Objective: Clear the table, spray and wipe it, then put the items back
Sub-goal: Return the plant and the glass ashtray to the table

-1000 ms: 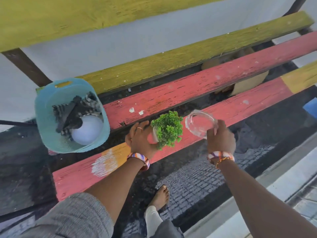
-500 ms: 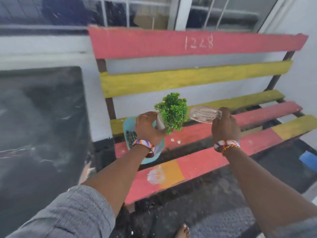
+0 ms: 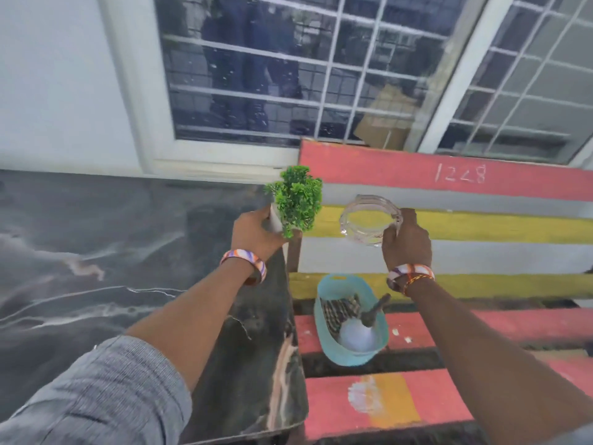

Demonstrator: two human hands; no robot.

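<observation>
Left hand (image 3: 253, 234) grips one potted plant (image 3: 296, 200); right hand (image 3: 406, 240) pinches one glass dish (image 3: 369, 224) above one basket (image 3: 324, 345)

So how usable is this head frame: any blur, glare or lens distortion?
Head view: even daylight with no hard shadows. The window glass shows reflections. Wide-angle bending curves the bench slats and window frame. There is slight motion softness at the edges, yet the plant in the left hand and the glass dish in the right hand read clearly.
</observation>
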